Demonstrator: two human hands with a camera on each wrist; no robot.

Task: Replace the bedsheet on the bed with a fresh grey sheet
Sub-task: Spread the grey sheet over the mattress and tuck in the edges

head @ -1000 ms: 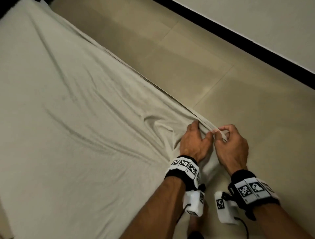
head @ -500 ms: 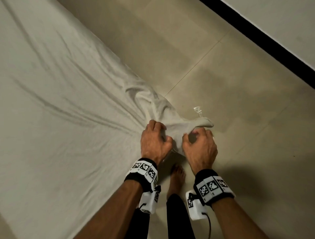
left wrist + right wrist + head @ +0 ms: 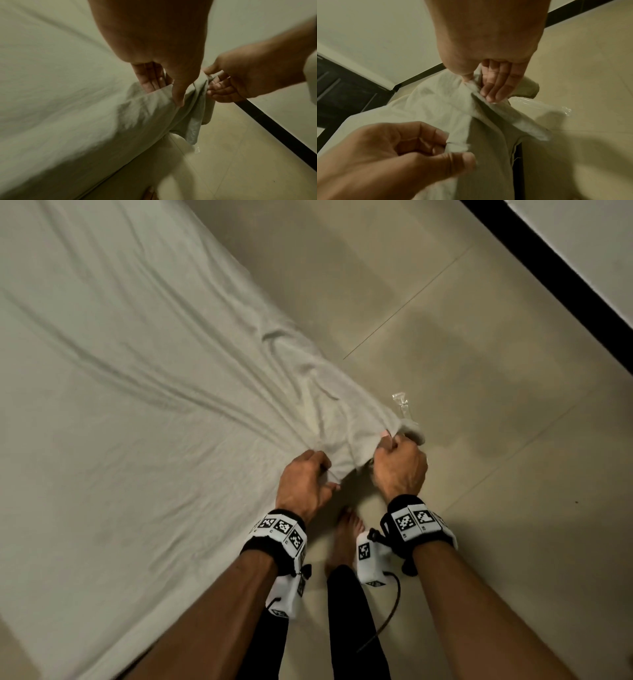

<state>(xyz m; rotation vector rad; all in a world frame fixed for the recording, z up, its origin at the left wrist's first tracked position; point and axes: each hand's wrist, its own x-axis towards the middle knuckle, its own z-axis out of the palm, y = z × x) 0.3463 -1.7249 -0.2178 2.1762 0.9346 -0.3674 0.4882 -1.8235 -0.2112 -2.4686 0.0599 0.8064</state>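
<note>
A pale grey-white sheet [image 3: 137,405] covers the bed and is bunched into folds at its near corner [image 3: 346,433]. My left hand [image 3: 305,481] pinches the sheet's edge between thumb and curled fingers at the bed's side. My right hand [image 3: 399,463] grips the pulled-up corner of the sheet just to the right, over the floor. In the left wrist view the left hand [image 3: 161,83] holds the fold while the right hand [image 3: 228,86] holds the hanging corner [image 3: 193,121]. In the right wrist view the right hand's fingers [image 3: 498,86] clamp the cloth [image 3: 488,115].
Beige tiled floor [image 3: 445,320] lies to the right of the bed. A crumpled clear plastic wrapper [image 3: 402,402] lies on the floor beside the corner. A black skirting [image 3: 565,278] runs along the wall. My bare foot [image 3: 346,535] stands between bed and hands.
Both hands have pulled the sheet's corner off the bed edge toward me, bunching the cloth into folds. The view has shifted along the bed, and the plastic wrapper has come into sight.
</note>
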